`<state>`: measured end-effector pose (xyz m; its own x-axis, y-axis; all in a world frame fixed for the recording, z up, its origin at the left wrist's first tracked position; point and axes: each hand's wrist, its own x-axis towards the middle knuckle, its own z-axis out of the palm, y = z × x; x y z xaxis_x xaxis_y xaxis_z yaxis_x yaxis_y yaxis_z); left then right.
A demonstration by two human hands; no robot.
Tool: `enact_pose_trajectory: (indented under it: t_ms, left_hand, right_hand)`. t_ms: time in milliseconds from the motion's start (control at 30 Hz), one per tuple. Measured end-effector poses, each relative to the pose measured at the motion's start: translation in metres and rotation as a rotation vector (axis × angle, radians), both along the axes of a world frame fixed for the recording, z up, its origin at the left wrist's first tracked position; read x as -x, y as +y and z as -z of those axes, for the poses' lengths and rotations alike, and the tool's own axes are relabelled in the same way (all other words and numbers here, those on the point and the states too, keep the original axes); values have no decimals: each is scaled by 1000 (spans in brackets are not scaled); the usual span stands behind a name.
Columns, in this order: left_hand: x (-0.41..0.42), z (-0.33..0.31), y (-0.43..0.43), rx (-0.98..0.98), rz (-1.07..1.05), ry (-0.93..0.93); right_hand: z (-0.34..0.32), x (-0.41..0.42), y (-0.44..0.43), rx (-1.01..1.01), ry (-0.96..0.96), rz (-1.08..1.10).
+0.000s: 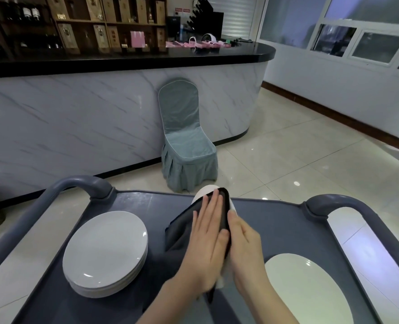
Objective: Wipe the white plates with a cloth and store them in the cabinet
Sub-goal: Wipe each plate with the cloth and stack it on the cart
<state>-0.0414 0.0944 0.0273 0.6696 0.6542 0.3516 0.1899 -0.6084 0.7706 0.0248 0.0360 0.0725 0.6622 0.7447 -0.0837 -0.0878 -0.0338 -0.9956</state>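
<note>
Left hand (pixel 208 237) was flat, fingers straight and close together, pressing the dark cloth (pixel 182 230) against the face of the held plate (pixel 204 191). Right hand (pixel 246 244) gripped that plate from its right side, thumb lying along the rim, other fingers hidden behind it.

Held plate stood on edge, tilted, over the middle of the grey cart (pixel 275 225). Only a white arc at its top and a sliver near the wrists showed; cloth and hands covered the rest. Cloth wrapped over the plate's far right rim and hung loose to the left, down toward the cart top. Couldn't tell whether the plate's lower edge touched the cart.

Plate stack (pixel 105 251), several white plates, sat on the cart's left side, apart from the hands. Single plate (pixel 306 288) lay flat on the cart's right side, just beside the right forearm. Cart had raised handles at both far corners.

Beyond the cart: chair (pixel 186 146) in a blue-grey cover, backed against a marble-look counter (pixel 77 118) with a black top, shelves (pixel 77 24) of boxes and bottles behind
</note>
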Motion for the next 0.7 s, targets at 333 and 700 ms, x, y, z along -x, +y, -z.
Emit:
enact_pose_trajectory:
  t_ms: [333, 700]
  left_hand:
    - [29, 12, 50, 137, 55, 28]
    - [21, 7, 39, -222, 210, 117]
  right_hand:
    - [-4, -33, -42, 12, 238, -37]
    - [-12, -50, -39, 109, 301, -153]
